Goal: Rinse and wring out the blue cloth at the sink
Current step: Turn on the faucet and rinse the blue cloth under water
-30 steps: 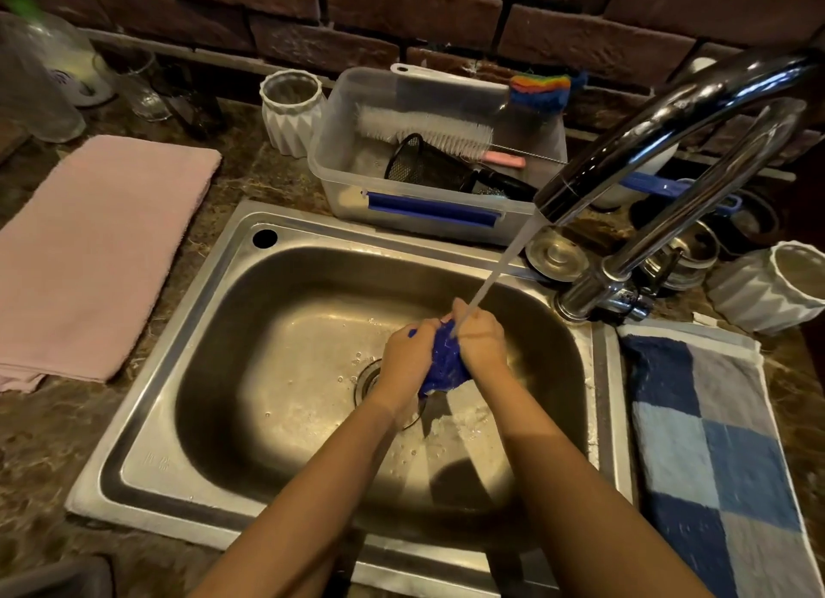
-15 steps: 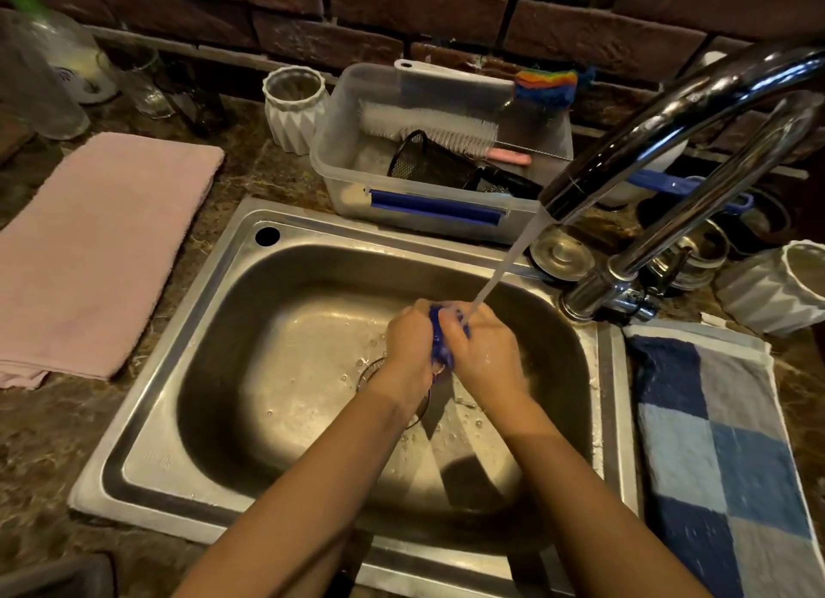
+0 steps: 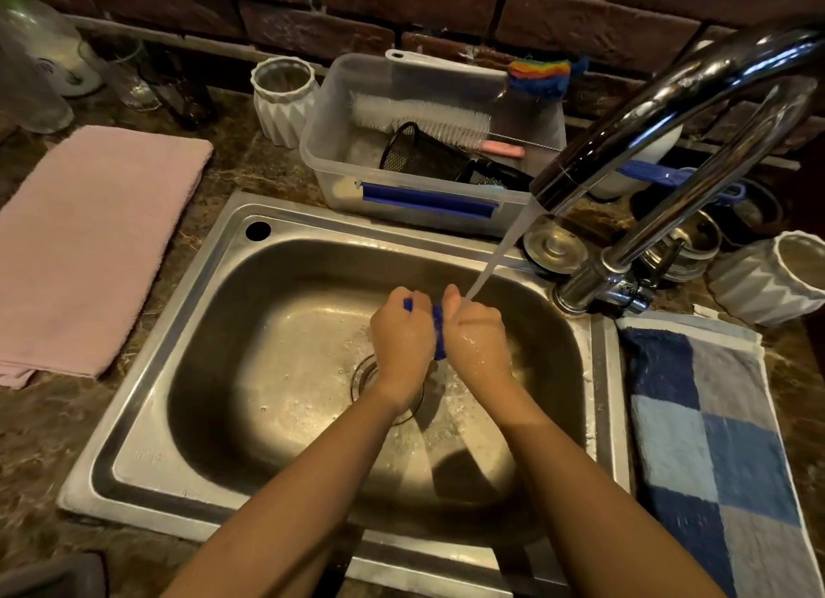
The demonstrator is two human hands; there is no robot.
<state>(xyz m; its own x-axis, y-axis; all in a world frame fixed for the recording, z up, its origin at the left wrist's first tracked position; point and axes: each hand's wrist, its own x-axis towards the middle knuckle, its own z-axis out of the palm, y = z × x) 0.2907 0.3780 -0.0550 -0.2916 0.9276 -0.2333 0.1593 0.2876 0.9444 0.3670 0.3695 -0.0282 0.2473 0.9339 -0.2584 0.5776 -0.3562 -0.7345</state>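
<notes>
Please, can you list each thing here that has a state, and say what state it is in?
Tap: running.
Blue cloth: bunched, squeezed between both hands.
Left hand: shut on the cloth.
Right hand: shut on the cloth, wet.
Sink: wet, not filled.
Pink towel: folded flat.

Most of the crumpled blue cloth (image 3: 439, 329) is lying hidden between the left hand (image 3: 402, 336) and the right hand (image 3: 475, 338), only 2 small strips showing. The round steel sink drain (image 3: 364, 372) is being half covered by the left wrist. The curved chrome tap (image 3: 696, 102) and the blue checked towel (image 3: 714, 441) are running off the right edge.
</notes>
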